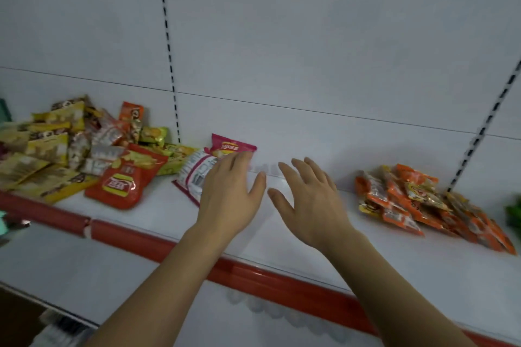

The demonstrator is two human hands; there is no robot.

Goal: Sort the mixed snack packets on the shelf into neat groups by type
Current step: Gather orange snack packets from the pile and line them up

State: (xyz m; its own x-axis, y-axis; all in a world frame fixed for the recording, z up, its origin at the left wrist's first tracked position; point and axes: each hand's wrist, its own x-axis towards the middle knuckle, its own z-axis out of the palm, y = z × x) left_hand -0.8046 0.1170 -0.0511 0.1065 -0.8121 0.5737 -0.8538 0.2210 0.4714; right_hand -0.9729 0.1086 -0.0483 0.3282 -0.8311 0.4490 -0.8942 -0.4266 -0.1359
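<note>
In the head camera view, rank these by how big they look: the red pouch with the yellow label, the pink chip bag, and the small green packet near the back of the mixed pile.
Largest to smallest, as they look:
1. red pouch
2. pink chip bag, partly hidden by the left hand, so its full size is unsure
3. green packet, clearly smallest, though it lies farther back

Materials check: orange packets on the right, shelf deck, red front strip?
Orange packets: likely thin plastic or foil-laminate film, glossy; crinkles and glints show.
Shelf deck: looks like white painted sheet metal, smooth, faint sheen; could be laminate.
Red front strip: probably moulded plastic, semi-gloss, rounded profile.
</note>
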